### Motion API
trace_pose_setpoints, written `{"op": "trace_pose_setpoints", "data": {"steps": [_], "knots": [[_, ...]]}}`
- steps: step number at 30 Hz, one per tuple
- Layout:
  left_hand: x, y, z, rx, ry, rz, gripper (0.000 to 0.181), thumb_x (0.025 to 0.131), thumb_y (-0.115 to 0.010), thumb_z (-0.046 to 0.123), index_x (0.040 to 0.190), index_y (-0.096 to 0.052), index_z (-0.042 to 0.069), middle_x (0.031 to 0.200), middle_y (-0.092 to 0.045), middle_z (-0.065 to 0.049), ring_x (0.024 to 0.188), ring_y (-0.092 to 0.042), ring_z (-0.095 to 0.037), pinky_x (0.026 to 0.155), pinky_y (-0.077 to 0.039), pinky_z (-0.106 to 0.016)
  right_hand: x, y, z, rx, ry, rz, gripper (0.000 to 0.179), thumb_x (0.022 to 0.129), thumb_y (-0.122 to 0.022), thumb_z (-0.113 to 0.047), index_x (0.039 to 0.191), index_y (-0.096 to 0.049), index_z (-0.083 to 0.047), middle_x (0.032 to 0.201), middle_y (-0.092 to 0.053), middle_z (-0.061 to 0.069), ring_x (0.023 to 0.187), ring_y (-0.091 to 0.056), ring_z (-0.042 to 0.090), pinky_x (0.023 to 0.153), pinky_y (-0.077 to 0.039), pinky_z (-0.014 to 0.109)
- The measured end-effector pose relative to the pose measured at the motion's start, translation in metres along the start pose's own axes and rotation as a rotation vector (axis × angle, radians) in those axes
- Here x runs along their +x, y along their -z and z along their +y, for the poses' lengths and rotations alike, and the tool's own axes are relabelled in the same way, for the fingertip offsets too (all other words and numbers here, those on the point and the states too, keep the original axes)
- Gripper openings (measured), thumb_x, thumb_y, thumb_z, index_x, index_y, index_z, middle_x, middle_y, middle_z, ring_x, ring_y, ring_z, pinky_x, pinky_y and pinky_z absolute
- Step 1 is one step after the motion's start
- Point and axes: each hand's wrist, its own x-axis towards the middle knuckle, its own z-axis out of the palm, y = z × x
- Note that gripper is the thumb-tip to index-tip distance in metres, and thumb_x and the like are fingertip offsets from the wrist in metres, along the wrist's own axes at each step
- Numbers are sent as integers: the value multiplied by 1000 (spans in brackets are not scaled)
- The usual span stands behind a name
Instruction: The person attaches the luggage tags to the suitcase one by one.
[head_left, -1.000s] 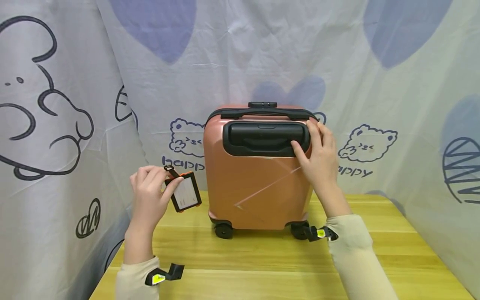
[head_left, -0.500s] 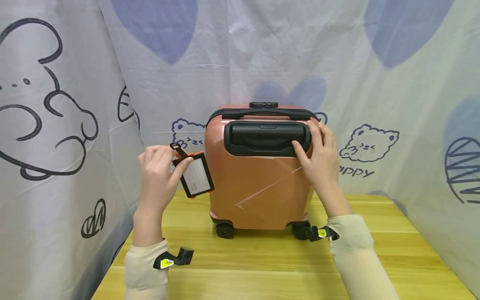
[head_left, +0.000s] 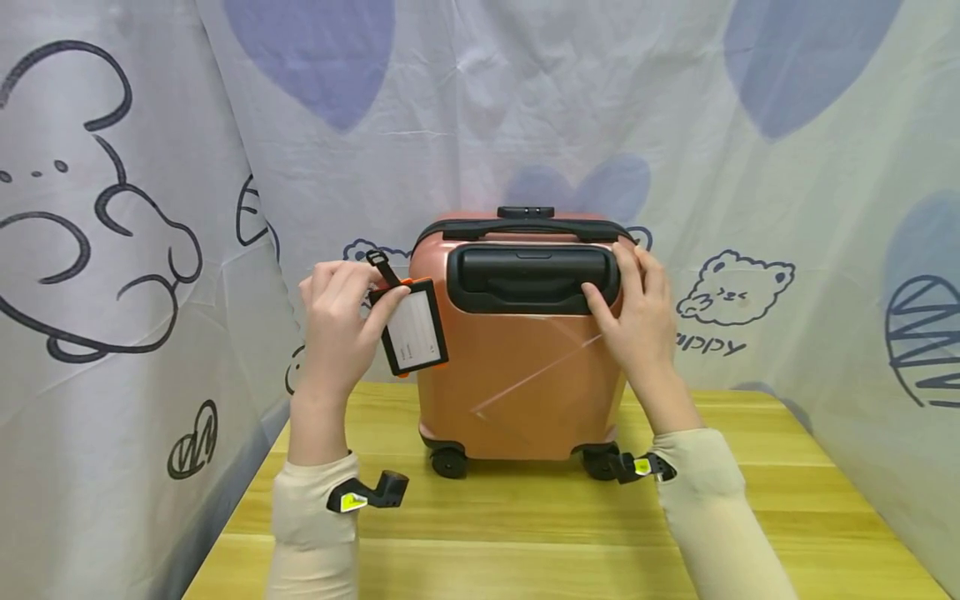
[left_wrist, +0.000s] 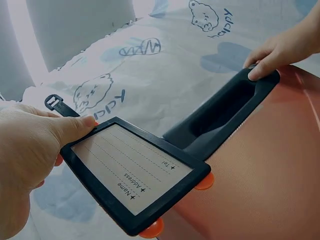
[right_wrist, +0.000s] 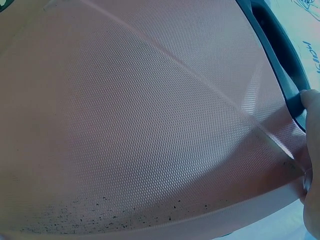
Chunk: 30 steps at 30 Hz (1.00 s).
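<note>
The left hand (head_left: 337, 321) had risen from half a second before, carrying the luggage tag (head_left: 416, 329) up and nearer the suitcase (head_left: 525, 383); the right hand (head_left: 641, 312) had stayed where it was. Left thumb and fingers were pinched together on the tag's upper corner, so the tag hung just below and beyond that grip, tilted, overlapping the suitcase's near side in the head view; whether they touched, I could not tell. Above the pinch stuck up a black strap (head_left: 385, 271) ending in a buckle. The tag's rectangular black frame, orange bits peeking out behind, held a white card (left_wrist: 135, 167) printed with dashed lines. The right hand gripped the suitcase's far upper corner, thumb on the smooth black handle housing (head_left: 532, 279), above a shiny, finely textured pinkish-orange shell.
</note>
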Motion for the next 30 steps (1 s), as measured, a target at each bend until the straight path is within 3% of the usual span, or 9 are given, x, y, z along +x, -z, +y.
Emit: {"op": "trace_pose_setpoints", "data": {"steps": [5,11,18,26,30], "knots": [[11,-3,5,-18,-13,32,21,86,-73,19,84,-61,2,84,-62,-12,90,-45,-31,86,-28,-50,0,0,0,-1,-4,-1,62,93,-63,-41,146,-42,-17,143,-39,20,134,-39,37,109,-36,52],[25,-7,14,-65,-51,114,25,88,-70,25,85,-64,1,83,-63,-12,92,-47,-31,86,-28,-47,-1,0,1,2,-3,-5,62,93,-62,-42,146,-42,-17,144,-39,19,134,-38,37,110,-35,53],[33,-18,21,-203,-105,193,28,87,-70,28,84,-69,1,80,-64,-12,93,-48,-32,89,-28,-37,0,-1,2,-4,4,5,62,93,-62,-42,146,-42,-17,143,-39,20,134,-39,37,110,-35,52],[39,-42,19,-366,-90,180,32,87,-68,32,83,-70,1,68,-57,-9,87,-46,-28,92,-31,-33,0,-2,1,-4,9,5,62,93,-62,-41,147,-41,-17,143,-39,20,133,-40,37,110,-35,52],[41,-55,19,-424,-88,184,26,85,-71,27,84,-71,1,73,-63,-10,86,-45,-27,90,-32,-30,0,-2,1,-8,8,0,62,93,-62,-41,147,-41,-17,143,-39,20,133,-39,37,109,-36,52]]}}
